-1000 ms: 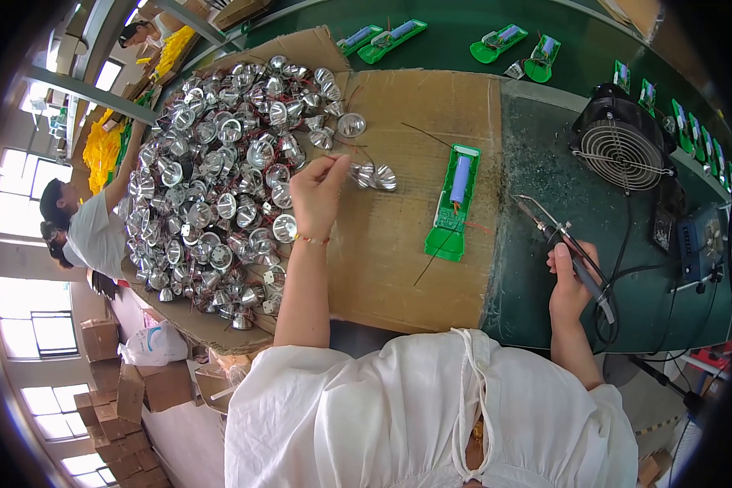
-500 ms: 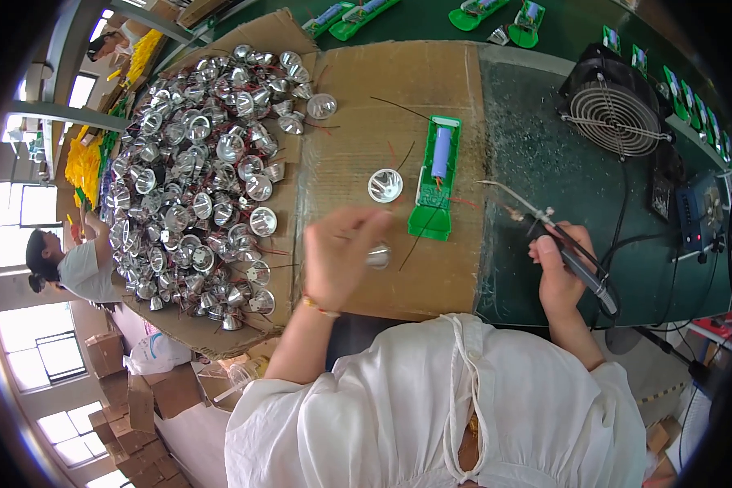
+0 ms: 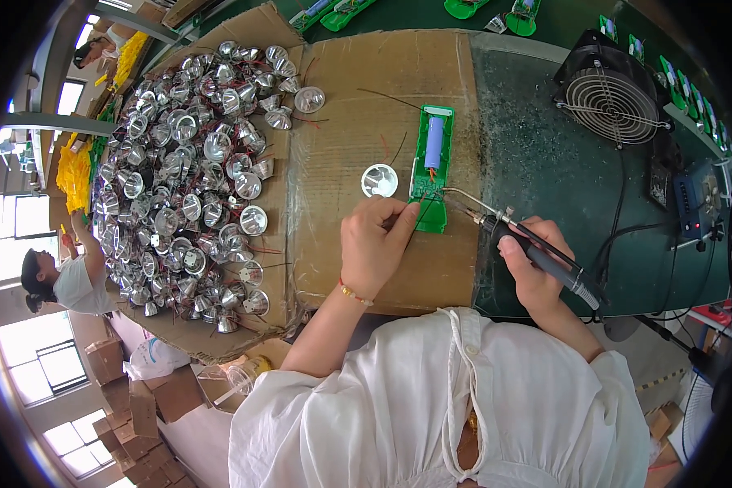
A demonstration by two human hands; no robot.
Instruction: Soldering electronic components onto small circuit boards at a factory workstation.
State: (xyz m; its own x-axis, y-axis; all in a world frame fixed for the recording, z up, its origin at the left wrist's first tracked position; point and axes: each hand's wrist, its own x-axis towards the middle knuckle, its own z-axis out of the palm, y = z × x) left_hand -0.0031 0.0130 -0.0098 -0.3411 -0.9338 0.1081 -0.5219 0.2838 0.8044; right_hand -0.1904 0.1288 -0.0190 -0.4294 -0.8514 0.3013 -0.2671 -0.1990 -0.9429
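A green plastic housing (image 3: 433, 218) lies on the cardboard with a purple cylindrical battery (image 3: 433, 142) in it and a small green circuit board (image 3: 428, 190) below the battery. At the board's left edge, my left hand (image 3: 376, 244) pinches a thin dark wire between thumb and forefinger. My right hand (image 3: 537, 264) is closed round the dark handle of a soldering iron (image 3: 537, 254). A thin curved metal tube on the iron reaches the board's right side, with the tip close by. Just above my left hand sits a silver reflector cup (image 3: 379, 180) with thin wires.
A large heap of silver reflector cups (image 3: 183, 191) with red wires fills the left side. A round-grilled fan (image 3: 610, 106) stands at the back right, near a blue box with cables (image 3: 695, 207). Several green housings (image 3: 350, 12) line the far edge. Another person (image 3: 65, 272) works at left.
My left hand has moved right to the board and pinched a wire. My right hand has brought the soldering iron left, its tube now at the board. The view has shifted slightly.
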